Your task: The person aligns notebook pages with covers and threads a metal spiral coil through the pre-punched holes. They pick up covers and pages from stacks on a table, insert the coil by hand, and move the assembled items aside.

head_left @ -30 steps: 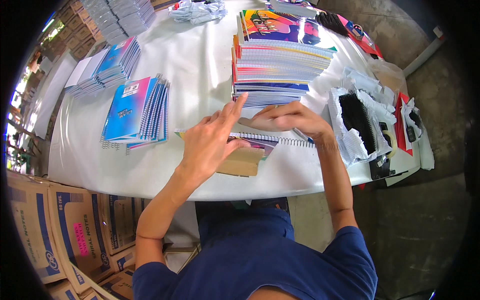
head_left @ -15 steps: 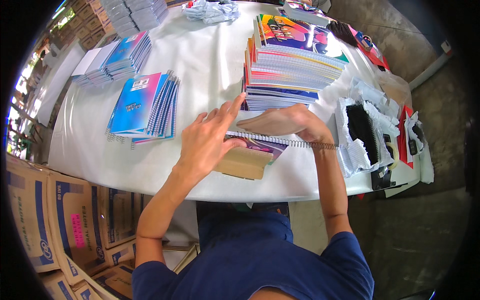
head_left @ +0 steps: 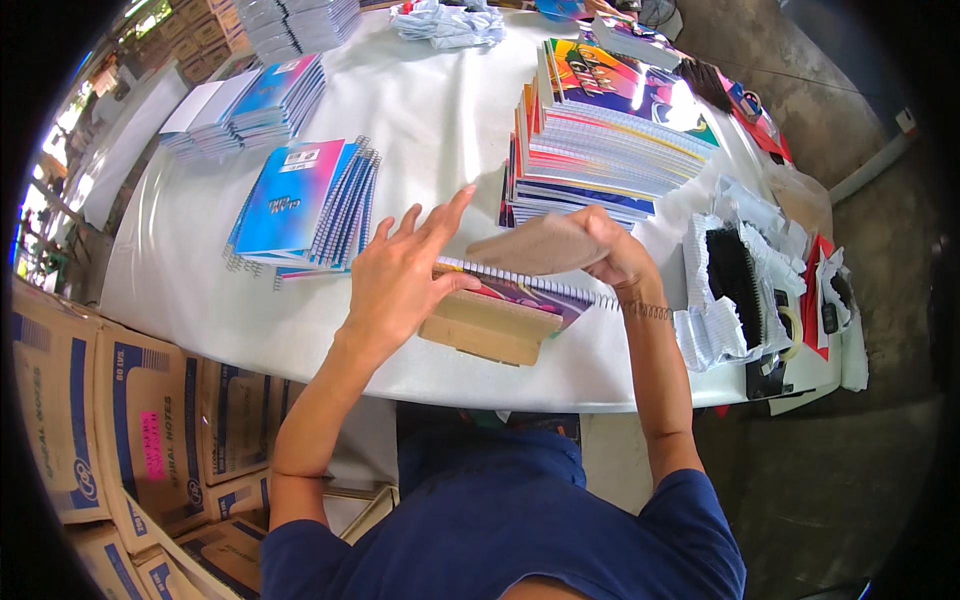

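Observation:
A notebook with a dark patterned cover stands in a folded cardboard holder near the table's front edge. A thin dark wire coil runs along its punched top edge and sticks out loose to the right, past my right wrist. My left hand has its fingers spread, with the thumb against the notebook's left end by the holder. My right hand grips a flat brownish piece, blurred by motion, just above the coil; its material I cannot tell.
Unbound notebooks are stacked behind my hands. Blue-pink coil-bound notebooks lie at left, with another pile beyond. A paper-lined box of dark coils and a tape roll sit at right. Cartons stand at lower left.
The flat piece in my right hand has tilted upward at its right end. My left fingers have spread wider, its thumb still at the notebook. The whole view has shifted slightly.

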A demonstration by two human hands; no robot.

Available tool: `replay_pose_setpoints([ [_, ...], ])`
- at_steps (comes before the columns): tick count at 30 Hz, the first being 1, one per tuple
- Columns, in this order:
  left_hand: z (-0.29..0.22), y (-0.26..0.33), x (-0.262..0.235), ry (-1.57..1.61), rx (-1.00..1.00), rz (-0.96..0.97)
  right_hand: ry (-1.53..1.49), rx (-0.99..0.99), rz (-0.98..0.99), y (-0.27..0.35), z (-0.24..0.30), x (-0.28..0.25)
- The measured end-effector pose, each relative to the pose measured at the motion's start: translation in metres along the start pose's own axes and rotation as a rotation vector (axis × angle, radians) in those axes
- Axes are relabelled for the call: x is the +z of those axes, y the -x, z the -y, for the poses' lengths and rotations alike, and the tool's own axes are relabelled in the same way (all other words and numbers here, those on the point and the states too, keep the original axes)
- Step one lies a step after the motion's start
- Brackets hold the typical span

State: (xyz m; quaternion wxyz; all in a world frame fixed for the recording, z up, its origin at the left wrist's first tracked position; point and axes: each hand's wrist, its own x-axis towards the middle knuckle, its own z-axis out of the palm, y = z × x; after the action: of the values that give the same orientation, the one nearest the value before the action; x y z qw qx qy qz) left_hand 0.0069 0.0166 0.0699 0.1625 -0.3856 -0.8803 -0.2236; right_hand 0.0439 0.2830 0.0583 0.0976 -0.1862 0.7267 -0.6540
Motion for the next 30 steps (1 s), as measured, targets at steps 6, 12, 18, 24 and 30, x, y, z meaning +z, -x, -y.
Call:
replay_pose_setpoints([
  [6, 0.011, 0.006, -0.001, 0.205, -0.067, -0.036, -0.196, 0.077, -0.009, -0.012, -0.017, -0.009],
  [12, 0.033, 0.018, 0.014, 0.875, -0.352, -0.04, -0.104, 0.11, -0.002, -0.024, -0.005, 0.007],
  [18, 0.045, 0.028, 0.03, 1.115, -0.395, -0.091, 0.31, 0.189, 0.028, -0.04, 0.006, 0.015],
  [24, 0.044, 0.028, 0.03, 1.156, -0.453, -0.126, 0.231, 0.139, 0.048, -0.044, 0.006, 0.017],
  [30, 0.048, 0.027, 0.031, 1.119, -0.401, -0.122, 0.341, 0.145, 0.071, -0.054, 0.011, 0.028],
])
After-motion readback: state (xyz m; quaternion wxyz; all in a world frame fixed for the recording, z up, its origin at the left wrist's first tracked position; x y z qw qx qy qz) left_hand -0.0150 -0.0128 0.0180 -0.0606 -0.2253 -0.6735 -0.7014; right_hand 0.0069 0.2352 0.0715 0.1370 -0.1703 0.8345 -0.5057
